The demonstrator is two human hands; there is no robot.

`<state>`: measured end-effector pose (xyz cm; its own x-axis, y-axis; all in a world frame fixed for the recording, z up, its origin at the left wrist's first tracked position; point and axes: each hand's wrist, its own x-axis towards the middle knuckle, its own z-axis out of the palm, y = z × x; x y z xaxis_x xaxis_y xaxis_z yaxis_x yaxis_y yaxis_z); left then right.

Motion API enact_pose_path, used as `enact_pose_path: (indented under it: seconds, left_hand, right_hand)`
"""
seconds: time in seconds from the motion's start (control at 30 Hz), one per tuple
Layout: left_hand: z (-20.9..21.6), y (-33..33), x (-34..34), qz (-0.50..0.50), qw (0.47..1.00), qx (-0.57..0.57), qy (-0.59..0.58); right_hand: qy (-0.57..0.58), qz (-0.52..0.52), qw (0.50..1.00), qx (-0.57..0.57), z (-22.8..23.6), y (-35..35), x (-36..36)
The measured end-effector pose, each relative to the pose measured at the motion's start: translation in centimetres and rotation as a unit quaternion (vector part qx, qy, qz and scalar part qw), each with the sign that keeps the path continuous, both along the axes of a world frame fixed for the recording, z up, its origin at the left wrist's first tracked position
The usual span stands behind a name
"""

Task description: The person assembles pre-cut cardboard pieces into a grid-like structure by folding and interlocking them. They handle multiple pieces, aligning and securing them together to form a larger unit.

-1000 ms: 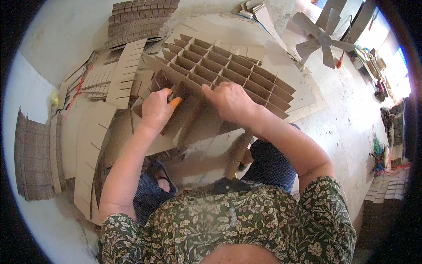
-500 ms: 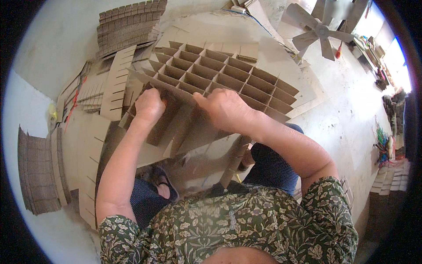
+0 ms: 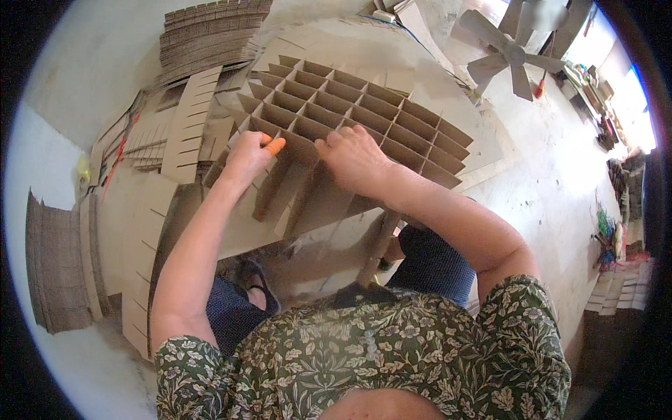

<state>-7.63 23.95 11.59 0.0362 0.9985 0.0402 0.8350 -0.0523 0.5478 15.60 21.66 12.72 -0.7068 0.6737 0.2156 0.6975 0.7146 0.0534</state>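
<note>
Near strips of the cardboard grid (image 3: 350, 112) under both hands, the clutter (image 3: 609, 231) at right too small.

My bare left hand (image 3: 246, 155), one fingertip capped in smooth orange rubber, and my bare right hand (image 3: 355, 159) press on a cardboard divider grid (image 3: 364, 115), matt brown corrugated board with raw cut edges. The loose slotted strips (image 3: 187, 124) beside it are the same dull, papery cardboard. A stack of strips (image 3: 210, 31) shows ribbed edges. The floor (image 3: 553, 182) looks like pale, slightly glossy stone. My blouse (image 3: 364, 357) is soft printed cloth.
</note>
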Motion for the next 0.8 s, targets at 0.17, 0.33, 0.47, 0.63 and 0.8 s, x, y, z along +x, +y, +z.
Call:
enact_pose_path:
  seconds: [0.17,0.33,0.47,0.63,0.8]
  left_hand:
    - [-0.6,-5.9,-4.9,0.068,0.977,0.178,-0.092]
    - [-3.9,-11.5,-13.5,0.207,0.9,0.298,0.241]
    - [-6.6,-14.1,-17.8,0.291,0.862,0.191,0.369]
    - [-5.9,-13.8,-19.6,0.341,0.897,0.121,0.255]
    - [-6.1,-14.6,-21.5,0.361,0.898,0.155,0.199]
  right_hand:
    - [0.02,-0.015,0.999,0.03,-1.8,1.9,0.1]
    - [0.082,0.024,0.993,0.084,-3.6,4.9,1.2]
    - [0.189,0.018,0.981,0.027,-3.3,4.6,1.5]
    - [0.271,0.061,0.956,0.092,-1.1,0.9,1.0]
    - [0.371,0.094,0.924,-0.015,0.5,-5.1,1.2]
